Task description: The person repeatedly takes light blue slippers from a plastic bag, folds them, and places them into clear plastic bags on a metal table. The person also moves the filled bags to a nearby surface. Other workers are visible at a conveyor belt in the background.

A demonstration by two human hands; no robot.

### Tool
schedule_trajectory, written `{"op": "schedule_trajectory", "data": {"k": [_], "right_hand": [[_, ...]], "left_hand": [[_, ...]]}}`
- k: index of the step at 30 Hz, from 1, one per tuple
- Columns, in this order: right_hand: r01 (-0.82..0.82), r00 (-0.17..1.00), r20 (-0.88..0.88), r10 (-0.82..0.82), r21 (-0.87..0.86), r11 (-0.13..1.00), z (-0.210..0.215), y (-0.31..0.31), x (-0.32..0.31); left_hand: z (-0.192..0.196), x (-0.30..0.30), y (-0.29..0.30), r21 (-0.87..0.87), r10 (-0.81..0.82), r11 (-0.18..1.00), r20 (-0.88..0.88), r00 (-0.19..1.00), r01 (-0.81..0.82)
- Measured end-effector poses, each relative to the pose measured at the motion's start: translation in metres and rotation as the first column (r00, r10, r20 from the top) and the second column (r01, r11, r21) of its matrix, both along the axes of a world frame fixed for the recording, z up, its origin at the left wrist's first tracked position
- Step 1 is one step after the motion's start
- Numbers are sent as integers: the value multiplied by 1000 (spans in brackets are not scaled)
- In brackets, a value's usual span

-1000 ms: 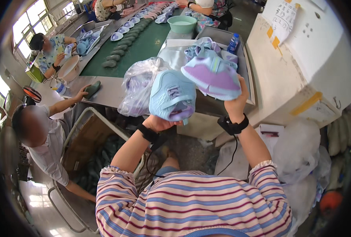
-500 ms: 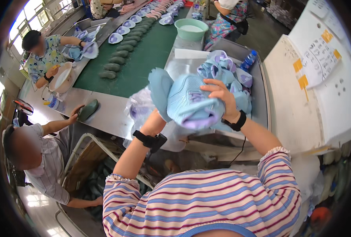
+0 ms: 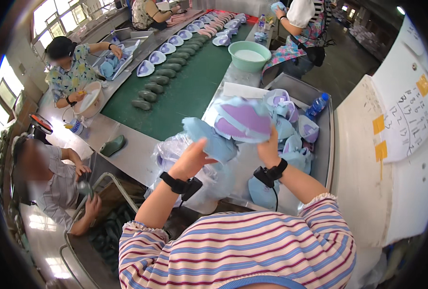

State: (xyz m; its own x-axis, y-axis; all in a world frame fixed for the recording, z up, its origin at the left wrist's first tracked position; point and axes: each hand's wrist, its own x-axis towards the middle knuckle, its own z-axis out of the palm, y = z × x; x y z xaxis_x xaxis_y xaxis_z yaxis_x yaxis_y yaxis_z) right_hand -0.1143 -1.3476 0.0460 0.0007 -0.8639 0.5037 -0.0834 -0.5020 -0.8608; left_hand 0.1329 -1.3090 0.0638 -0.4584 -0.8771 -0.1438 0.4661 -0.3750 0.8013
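Two shoe uppers hang between a person's hands, above the counter [image 3: 139, 142]. The right hand [image 3: 269, 147] has its grip clasped on the right end of the purple upper [image 3: 247, 120], slightly blurred, whose long axis runs roughly sideways, out to the left from that grip. Its left end overlaps the blue upper [image 3: 211, 139], which lies just beyond the left hand [image 3: 190, 159]. That hand is nearer the blue upper; whether its grip holds it, I cannot tell. A clear bag [image 3: 214, 185] sits below.
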Motion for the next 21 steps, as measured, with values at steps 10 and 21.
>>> {"op": "schedule_trajectory", "data": {"k": [10,21], "right_hand": [[-411,902,-381,203,-614,674,24,-36,-44],[-505,748,-383,543,203,839,24,-14,17]], "left_hand": [[-6,-25,-35,109,118,989,-152,981,-102],[-55,-5,-59,-615,539,736,283,794,-281]]}}
